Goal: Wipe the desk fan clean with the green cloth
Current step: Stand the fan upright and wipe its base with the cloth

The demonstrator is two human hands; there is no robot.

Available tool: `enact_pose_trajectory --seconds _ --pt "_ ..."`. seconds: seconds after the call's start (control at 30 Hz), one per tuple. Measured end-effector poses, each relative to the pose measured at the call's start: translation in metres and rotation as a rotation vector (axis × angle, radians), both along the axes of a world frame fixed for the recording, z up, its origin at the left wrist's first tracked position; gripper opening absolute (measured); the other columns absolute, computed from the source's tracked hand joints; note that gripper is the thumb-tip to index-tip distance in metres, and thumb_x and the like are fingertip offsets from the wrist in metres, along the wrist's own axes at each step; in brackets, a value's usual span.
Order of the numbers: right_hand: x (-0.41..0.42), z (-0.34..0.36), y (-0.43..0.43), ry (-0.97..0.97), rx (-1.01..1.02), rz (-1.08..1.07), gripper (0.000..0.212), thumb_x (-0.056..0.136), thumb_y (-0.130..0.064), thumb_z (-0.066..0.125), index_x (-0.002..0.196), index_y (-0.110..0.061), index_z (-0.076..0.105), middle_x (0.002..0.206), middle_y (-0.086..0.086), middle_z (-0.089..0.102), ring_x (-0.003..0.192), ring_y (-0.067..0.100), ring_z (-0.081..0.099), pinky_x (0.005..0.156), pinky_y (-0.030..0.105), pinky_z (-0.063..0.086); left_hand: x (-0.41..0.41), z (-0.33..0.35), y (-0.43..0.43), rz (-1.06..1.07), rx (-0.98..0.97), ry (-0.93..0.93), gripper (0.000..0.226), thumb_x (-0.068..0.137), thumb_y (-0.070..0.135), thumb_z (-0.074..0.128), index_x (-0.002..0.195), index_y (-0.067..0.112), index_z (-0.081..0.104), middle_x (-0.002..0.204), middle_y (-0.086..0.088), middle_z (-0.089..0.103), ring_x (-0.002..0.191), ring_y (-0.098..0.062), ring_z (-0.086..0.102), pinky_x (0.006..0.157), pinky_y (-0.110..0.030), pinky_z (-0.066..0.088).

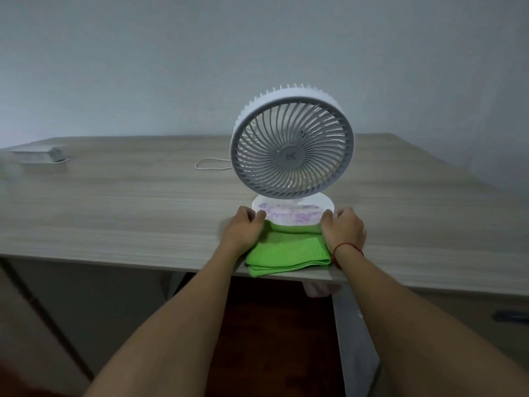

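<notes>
A white desk fan [292, 144] stands upright on the wooden desk [128, 202], its round grille facing me. Purple smears mark its round base [292, 214]. A folded green cloth [289, 250] lies flat just in front of the base, reaching the desk's near edge. My left hand [246, 224] rests on the cloth's left side with its fingers curled against the left rim of the base. My right hand [343, 227], with a red string on the wrist, sits on the cloth's right side, fingers curled against the base's right rim.
A white cable [211, 164] loops on the desk behind and left of the fan. A pale box-like object [37, 153] lies at the far left. A plain wall stands behind the desk. Below the desk edge are legs and a dark red floor.
</notes>
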State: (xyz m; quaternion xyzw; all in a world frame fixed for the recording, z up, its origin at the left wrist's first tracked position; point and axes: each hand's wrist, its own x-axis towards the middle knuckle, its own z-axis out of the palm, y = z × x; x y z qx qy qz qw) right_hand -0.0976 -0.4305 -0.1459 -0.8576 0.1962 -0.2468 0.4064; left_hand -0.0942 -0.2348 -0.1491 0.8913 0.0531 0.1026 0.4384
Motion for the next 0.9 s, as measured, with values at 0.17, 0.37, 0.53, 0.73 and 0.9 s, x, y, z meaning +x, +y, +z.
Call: enact_pose_trajectory --seconds 0.17,0.37,0.53,0.73,0.9 --pt "-0.017 -0.005 0.0 0.027 -0.135 0.109 0.054 0.078 -0.06 0.051 0.085 -0.012 0.076 0.096 0.015 0.073 0.1 0.037 0.061 0.088 0.038 0.049 -0.007 -0.002 -0.002 -0.044 0.19 0.073 0.042 0.087 0.054 0.049 0.105 0.016 0.053 0.103 -0.005 0.062 0.1 -0.027 0.058 0.086 -0.035 0.04" --pt "-0.029 -0.004 -0.004 0.089 -0.182 0.332 0.035 0.078 -0.053 0.06 0.086 -0.02 0.068 0.096 0.001 0.071 0.104 0.03 0.06 0.094 0.037 0.041 -0.015 0.0 -0.001 -0.076 0.175 -0.007 0.033 0.082 0.045 0.055 0.093 0.014 0.056 0.072 0.001 0.052 0.082 -0.028 0.055 0.073 -0.033 0.04" --pt "-0.023 -0.004 -0.004 -0.117 0.061 0.385 0.024 0.087 -0.032 0.061 0.096 -0.01 0.057 0.086 0.017 0.069 0.089 0.037 0.064 0.077 0.04 0.049 -0.023 0.001 -0.009 -0.01 0.324 -0.358 0.028 0.082 0.035 0.058 0.097 0.011 0.059 0.069 0.002 0.056 0.077 -0.031 0.062 0.074 -0.035 0.043" --pt "-0.004 0.004 -0.005 -0.121 -0.019 0.202 0.023 0.088 -0.029 0.06 0.103 -0.011 0.059 0.102 0.017 0.069 0.097 0.037 0.063 0.083 0.04 0.047 -0.01 -0.002 -0.013 -0.073 0.067 -0.342 0.028 0.082 0.038 0.068 0.088 0.012 0.061 0.06 0.006 0.053 0.057 -0.015 0.051 0.059 -0.027 0.041" --pt "-0.007 0.009 0.001 -0.082 -0.271 0.053 0.023 0.084 -0.03 0.064 0.102 -0.015 0.063 0.109 0.01 0.065 0.107 0.031 0.057 0.092 0.038 0.043 0.006 -0.004 0.002 0.199 0.083 -0.233 0.036 0.093 0.041 0.046 0.105 0.012 0.064 0.104 -0.011 0.071 0.102 -0.031 0.063 0.088 -0.036 0.046"
